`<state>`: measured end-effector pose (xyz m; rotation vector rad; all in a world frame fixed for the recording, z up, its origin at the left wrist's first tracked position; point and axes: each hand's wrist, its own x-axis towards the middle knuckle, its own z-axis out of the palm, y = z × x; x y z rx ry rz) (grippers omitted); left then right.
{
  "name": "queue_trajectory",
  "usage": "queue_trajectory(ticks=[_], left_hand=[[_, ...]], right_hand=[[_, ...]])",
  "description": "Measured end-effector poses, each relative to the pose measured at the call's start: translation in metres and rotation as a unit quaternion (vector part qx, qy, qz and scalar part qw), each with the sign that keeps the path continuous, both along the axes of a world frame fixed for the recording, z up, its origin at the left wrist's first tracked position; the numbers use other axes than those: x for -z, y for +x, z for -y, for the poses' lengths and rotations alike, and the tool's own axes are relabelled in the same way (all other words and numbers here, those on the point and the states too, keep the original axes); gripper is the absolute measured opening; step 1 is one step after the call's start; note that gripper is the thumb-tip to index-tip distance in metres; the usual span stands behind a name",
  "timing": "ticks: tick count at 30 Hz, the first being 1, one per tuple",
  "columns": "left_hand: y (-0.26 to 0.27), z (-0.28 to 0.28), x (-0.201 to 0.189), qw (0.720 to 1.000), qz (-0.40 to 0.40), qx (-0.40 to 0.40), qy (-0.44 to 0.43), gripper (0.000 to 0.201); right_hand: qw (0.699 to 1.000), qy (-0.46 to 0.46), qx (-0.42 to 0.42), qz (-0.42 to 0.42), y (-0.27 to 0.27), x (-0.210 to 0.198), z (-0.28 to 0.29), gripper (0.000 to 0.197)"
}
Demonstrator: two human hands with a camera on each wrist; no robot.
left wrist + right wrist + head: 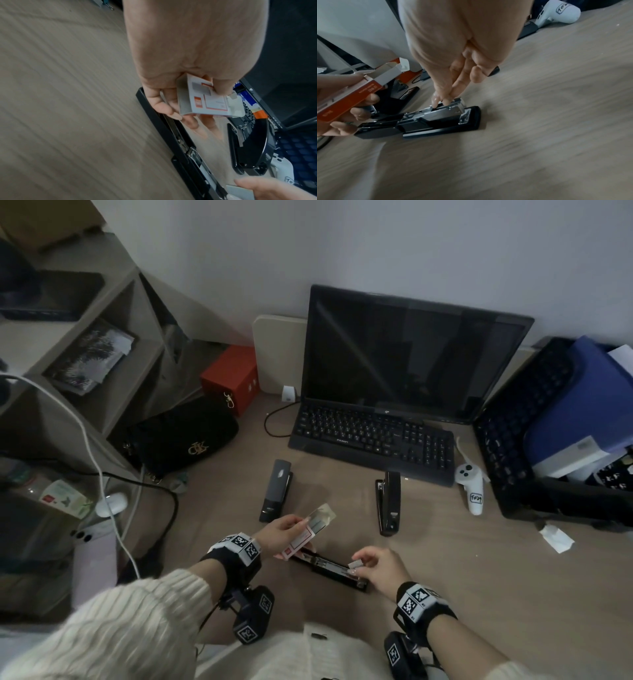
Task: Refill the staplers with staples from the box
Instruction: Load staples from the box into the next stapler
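On the wooden desk (462,577) an opened stapler (330,568) is lying flat; the left hand (284,534) is gripping the staple box (305,537) above it, while the right hand (378,568) is pinching a staple strip (358,562) over its channel.

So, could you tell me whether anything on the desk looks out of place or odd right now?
Nothing looks damaged or spilled. The one oddity is a crumpled scrap of white paper lying loose at the right of the desk, and a white handheld controller lying beside the keyboard. The opened stapler is simply being refilled.
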<state>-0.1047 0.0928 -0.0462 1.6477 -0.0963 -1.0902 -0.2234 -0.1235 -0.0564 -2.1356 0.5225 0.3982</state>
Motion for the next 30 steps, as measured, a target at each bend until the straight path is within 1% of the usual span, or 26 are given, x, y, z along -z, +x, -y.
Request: queue_trajectory(ticks=[3,6,8,10,13,15,19,21,25,28,30], left_hand=[[-0.003,0.000,0.004,1.000,0.001,-0.004,0.003,0.030],[-0.006,0.000,0.006,1.000,0.000,-0.007,0.014,0.031],[-0.008,-0.001,0.006,1.000,-0.001,-0.004,0.030,0.026],[-0.009,-0.001,0.006,0.999,0.006,0.010,0.049,0.027],[-0.008,0.000,0.010,0.997,0.019,0.029,0.072,0.029],[-0.009,0.001,0.012,0.996,0.020,0.039,0.072,0.030],[-0.010,0.001,0.013,0.996,0.023,0.052,0.067,0.024],[-0.012,0.000,0.009,0.996,0.026,0.047,0.071,0.025],[-0.012,0.000,0.010,0.994,0.033,0.056,0.085,0.028],[-0.009,0.001,0.015,0.996,0.033,0.050,0.072,0.027],[-0.008,0.001,0.015,0.996,0.033,0.051,0.072,0.027]], right_hand=[[0.999,-0.029,-0.009,-0.008,-0.003,-0.001,0.000,0.015],[0.996,-0.082,-0.013,-0.012,-0.003,-0.006,0.000,0.009],[0.995,-0.103,-0.009,-0.001,-0.005,-0.009,-0.001,0.013],[0.994,-0.106,-0.010,0.005,-0.007,-0.012,-0.004,0.013],[0.991,-0.124,-0.056,-0.020,-0.014,-0.013,-0.008,0.014],[0.986,-0.146,-0.076,-0.035,-0.017,-0.011,-0.008,0.013],[0.977,-0.189,-0.095,-0.038,-0.020,-0.005,-0.005,0.012],[0.969,-0.212,-0.119,-0.037,-0.021,-0.002,-0.004,0.016],[0.963,-0.232,-0.139,-0.023,-0.025,0.004,-0.004,0.027],[0.965,-0.221,-0.144,-0.002,-0.026,0.005,-0.003,0.022],[0.962,-0.230,-0.147,0.003,-0.026,0.002,-0.004,0.021]])
